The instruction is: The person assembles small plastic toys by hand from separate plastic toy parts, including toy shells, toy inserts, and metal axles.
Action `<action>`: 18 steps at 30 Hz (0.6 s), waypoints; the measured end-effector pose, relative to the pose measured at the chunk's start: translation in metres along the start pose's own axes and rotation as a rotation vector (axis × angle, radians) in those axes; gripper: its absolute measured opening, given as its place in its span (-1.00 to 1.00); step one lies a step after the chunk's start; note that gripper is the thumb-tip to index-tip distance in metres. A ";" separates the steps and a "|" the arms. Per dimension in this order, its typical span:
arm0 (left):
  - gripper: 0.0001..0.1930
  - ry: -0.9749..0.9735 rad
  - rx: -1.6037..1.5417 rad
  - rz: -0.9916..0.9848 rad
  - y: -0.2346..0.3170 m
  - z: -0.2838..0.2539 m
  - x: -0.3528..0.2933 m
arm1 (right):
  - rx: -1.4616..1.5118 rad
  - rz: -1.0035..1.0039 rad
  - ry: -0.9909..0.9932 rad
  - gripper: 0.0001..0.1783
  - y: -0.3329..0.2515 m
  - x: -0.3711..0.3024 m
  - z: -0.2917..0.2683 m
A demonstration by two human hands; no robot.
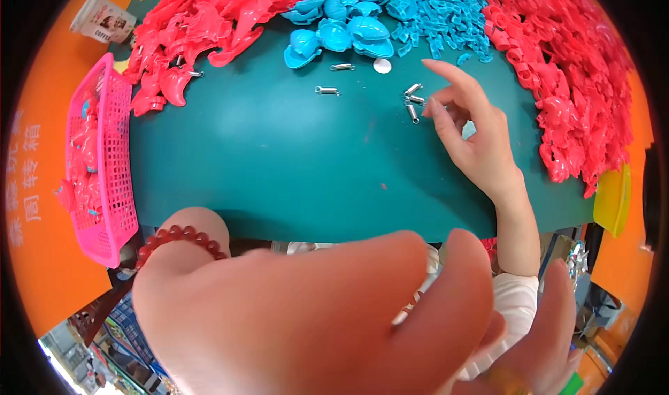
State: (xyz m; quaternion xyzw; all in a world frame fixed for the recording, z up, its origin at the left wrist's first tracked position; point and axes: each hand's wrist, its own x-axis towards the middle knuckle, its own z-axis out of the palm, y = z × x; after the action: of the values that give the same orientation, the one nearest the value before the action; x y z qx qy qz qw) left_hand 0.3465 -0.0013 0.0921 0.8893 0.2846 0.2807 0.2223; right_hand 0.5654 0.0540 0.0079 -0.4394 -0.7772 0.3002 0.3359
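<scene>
Curling loosely beside the springs [412, 112] on the surface [300, 165], the right hand [486, 142] had thumb and forefinger apart; whether the left hand [306, 311] gripped, I couldn't tell. A fingertip brush might have scattered the springs.

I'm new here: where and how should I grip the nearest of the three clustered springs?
Probably pinch that spring mid-coil, across left and right sides, from the near side: it points roughly away from you, near end free, far end crowded by two other springs.
</scene>
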 end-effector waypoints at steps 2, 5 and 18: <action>-0.86 0.001 0.001 -0.005 -0.001 -0.001 -0.002 | 0.015 0.007 -0.018 -0.51 -0.001 0.003 0.002; -0.86 0.003 0.005 -0.018 -0.001 -0.003 -0.007 | 0.015 -0.001 0.006 -0.48 0.005 0.002 0.004; -0.86 -0.033 -0.013 0.031 -0.001 0.000 -0.002 | 0.008 -0.041 0.035 -0.50 0.005 0.001 0.000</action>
State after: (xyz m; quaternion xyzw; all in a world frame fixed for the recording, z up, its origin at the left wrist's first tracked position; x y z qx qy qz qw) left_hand 0.3448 -0.0016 0.0911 0.8966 0.2651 0.2714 0.2283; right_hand 0.5671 0.0568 0.0042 -0.4272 -0.7787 0.2889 0.3573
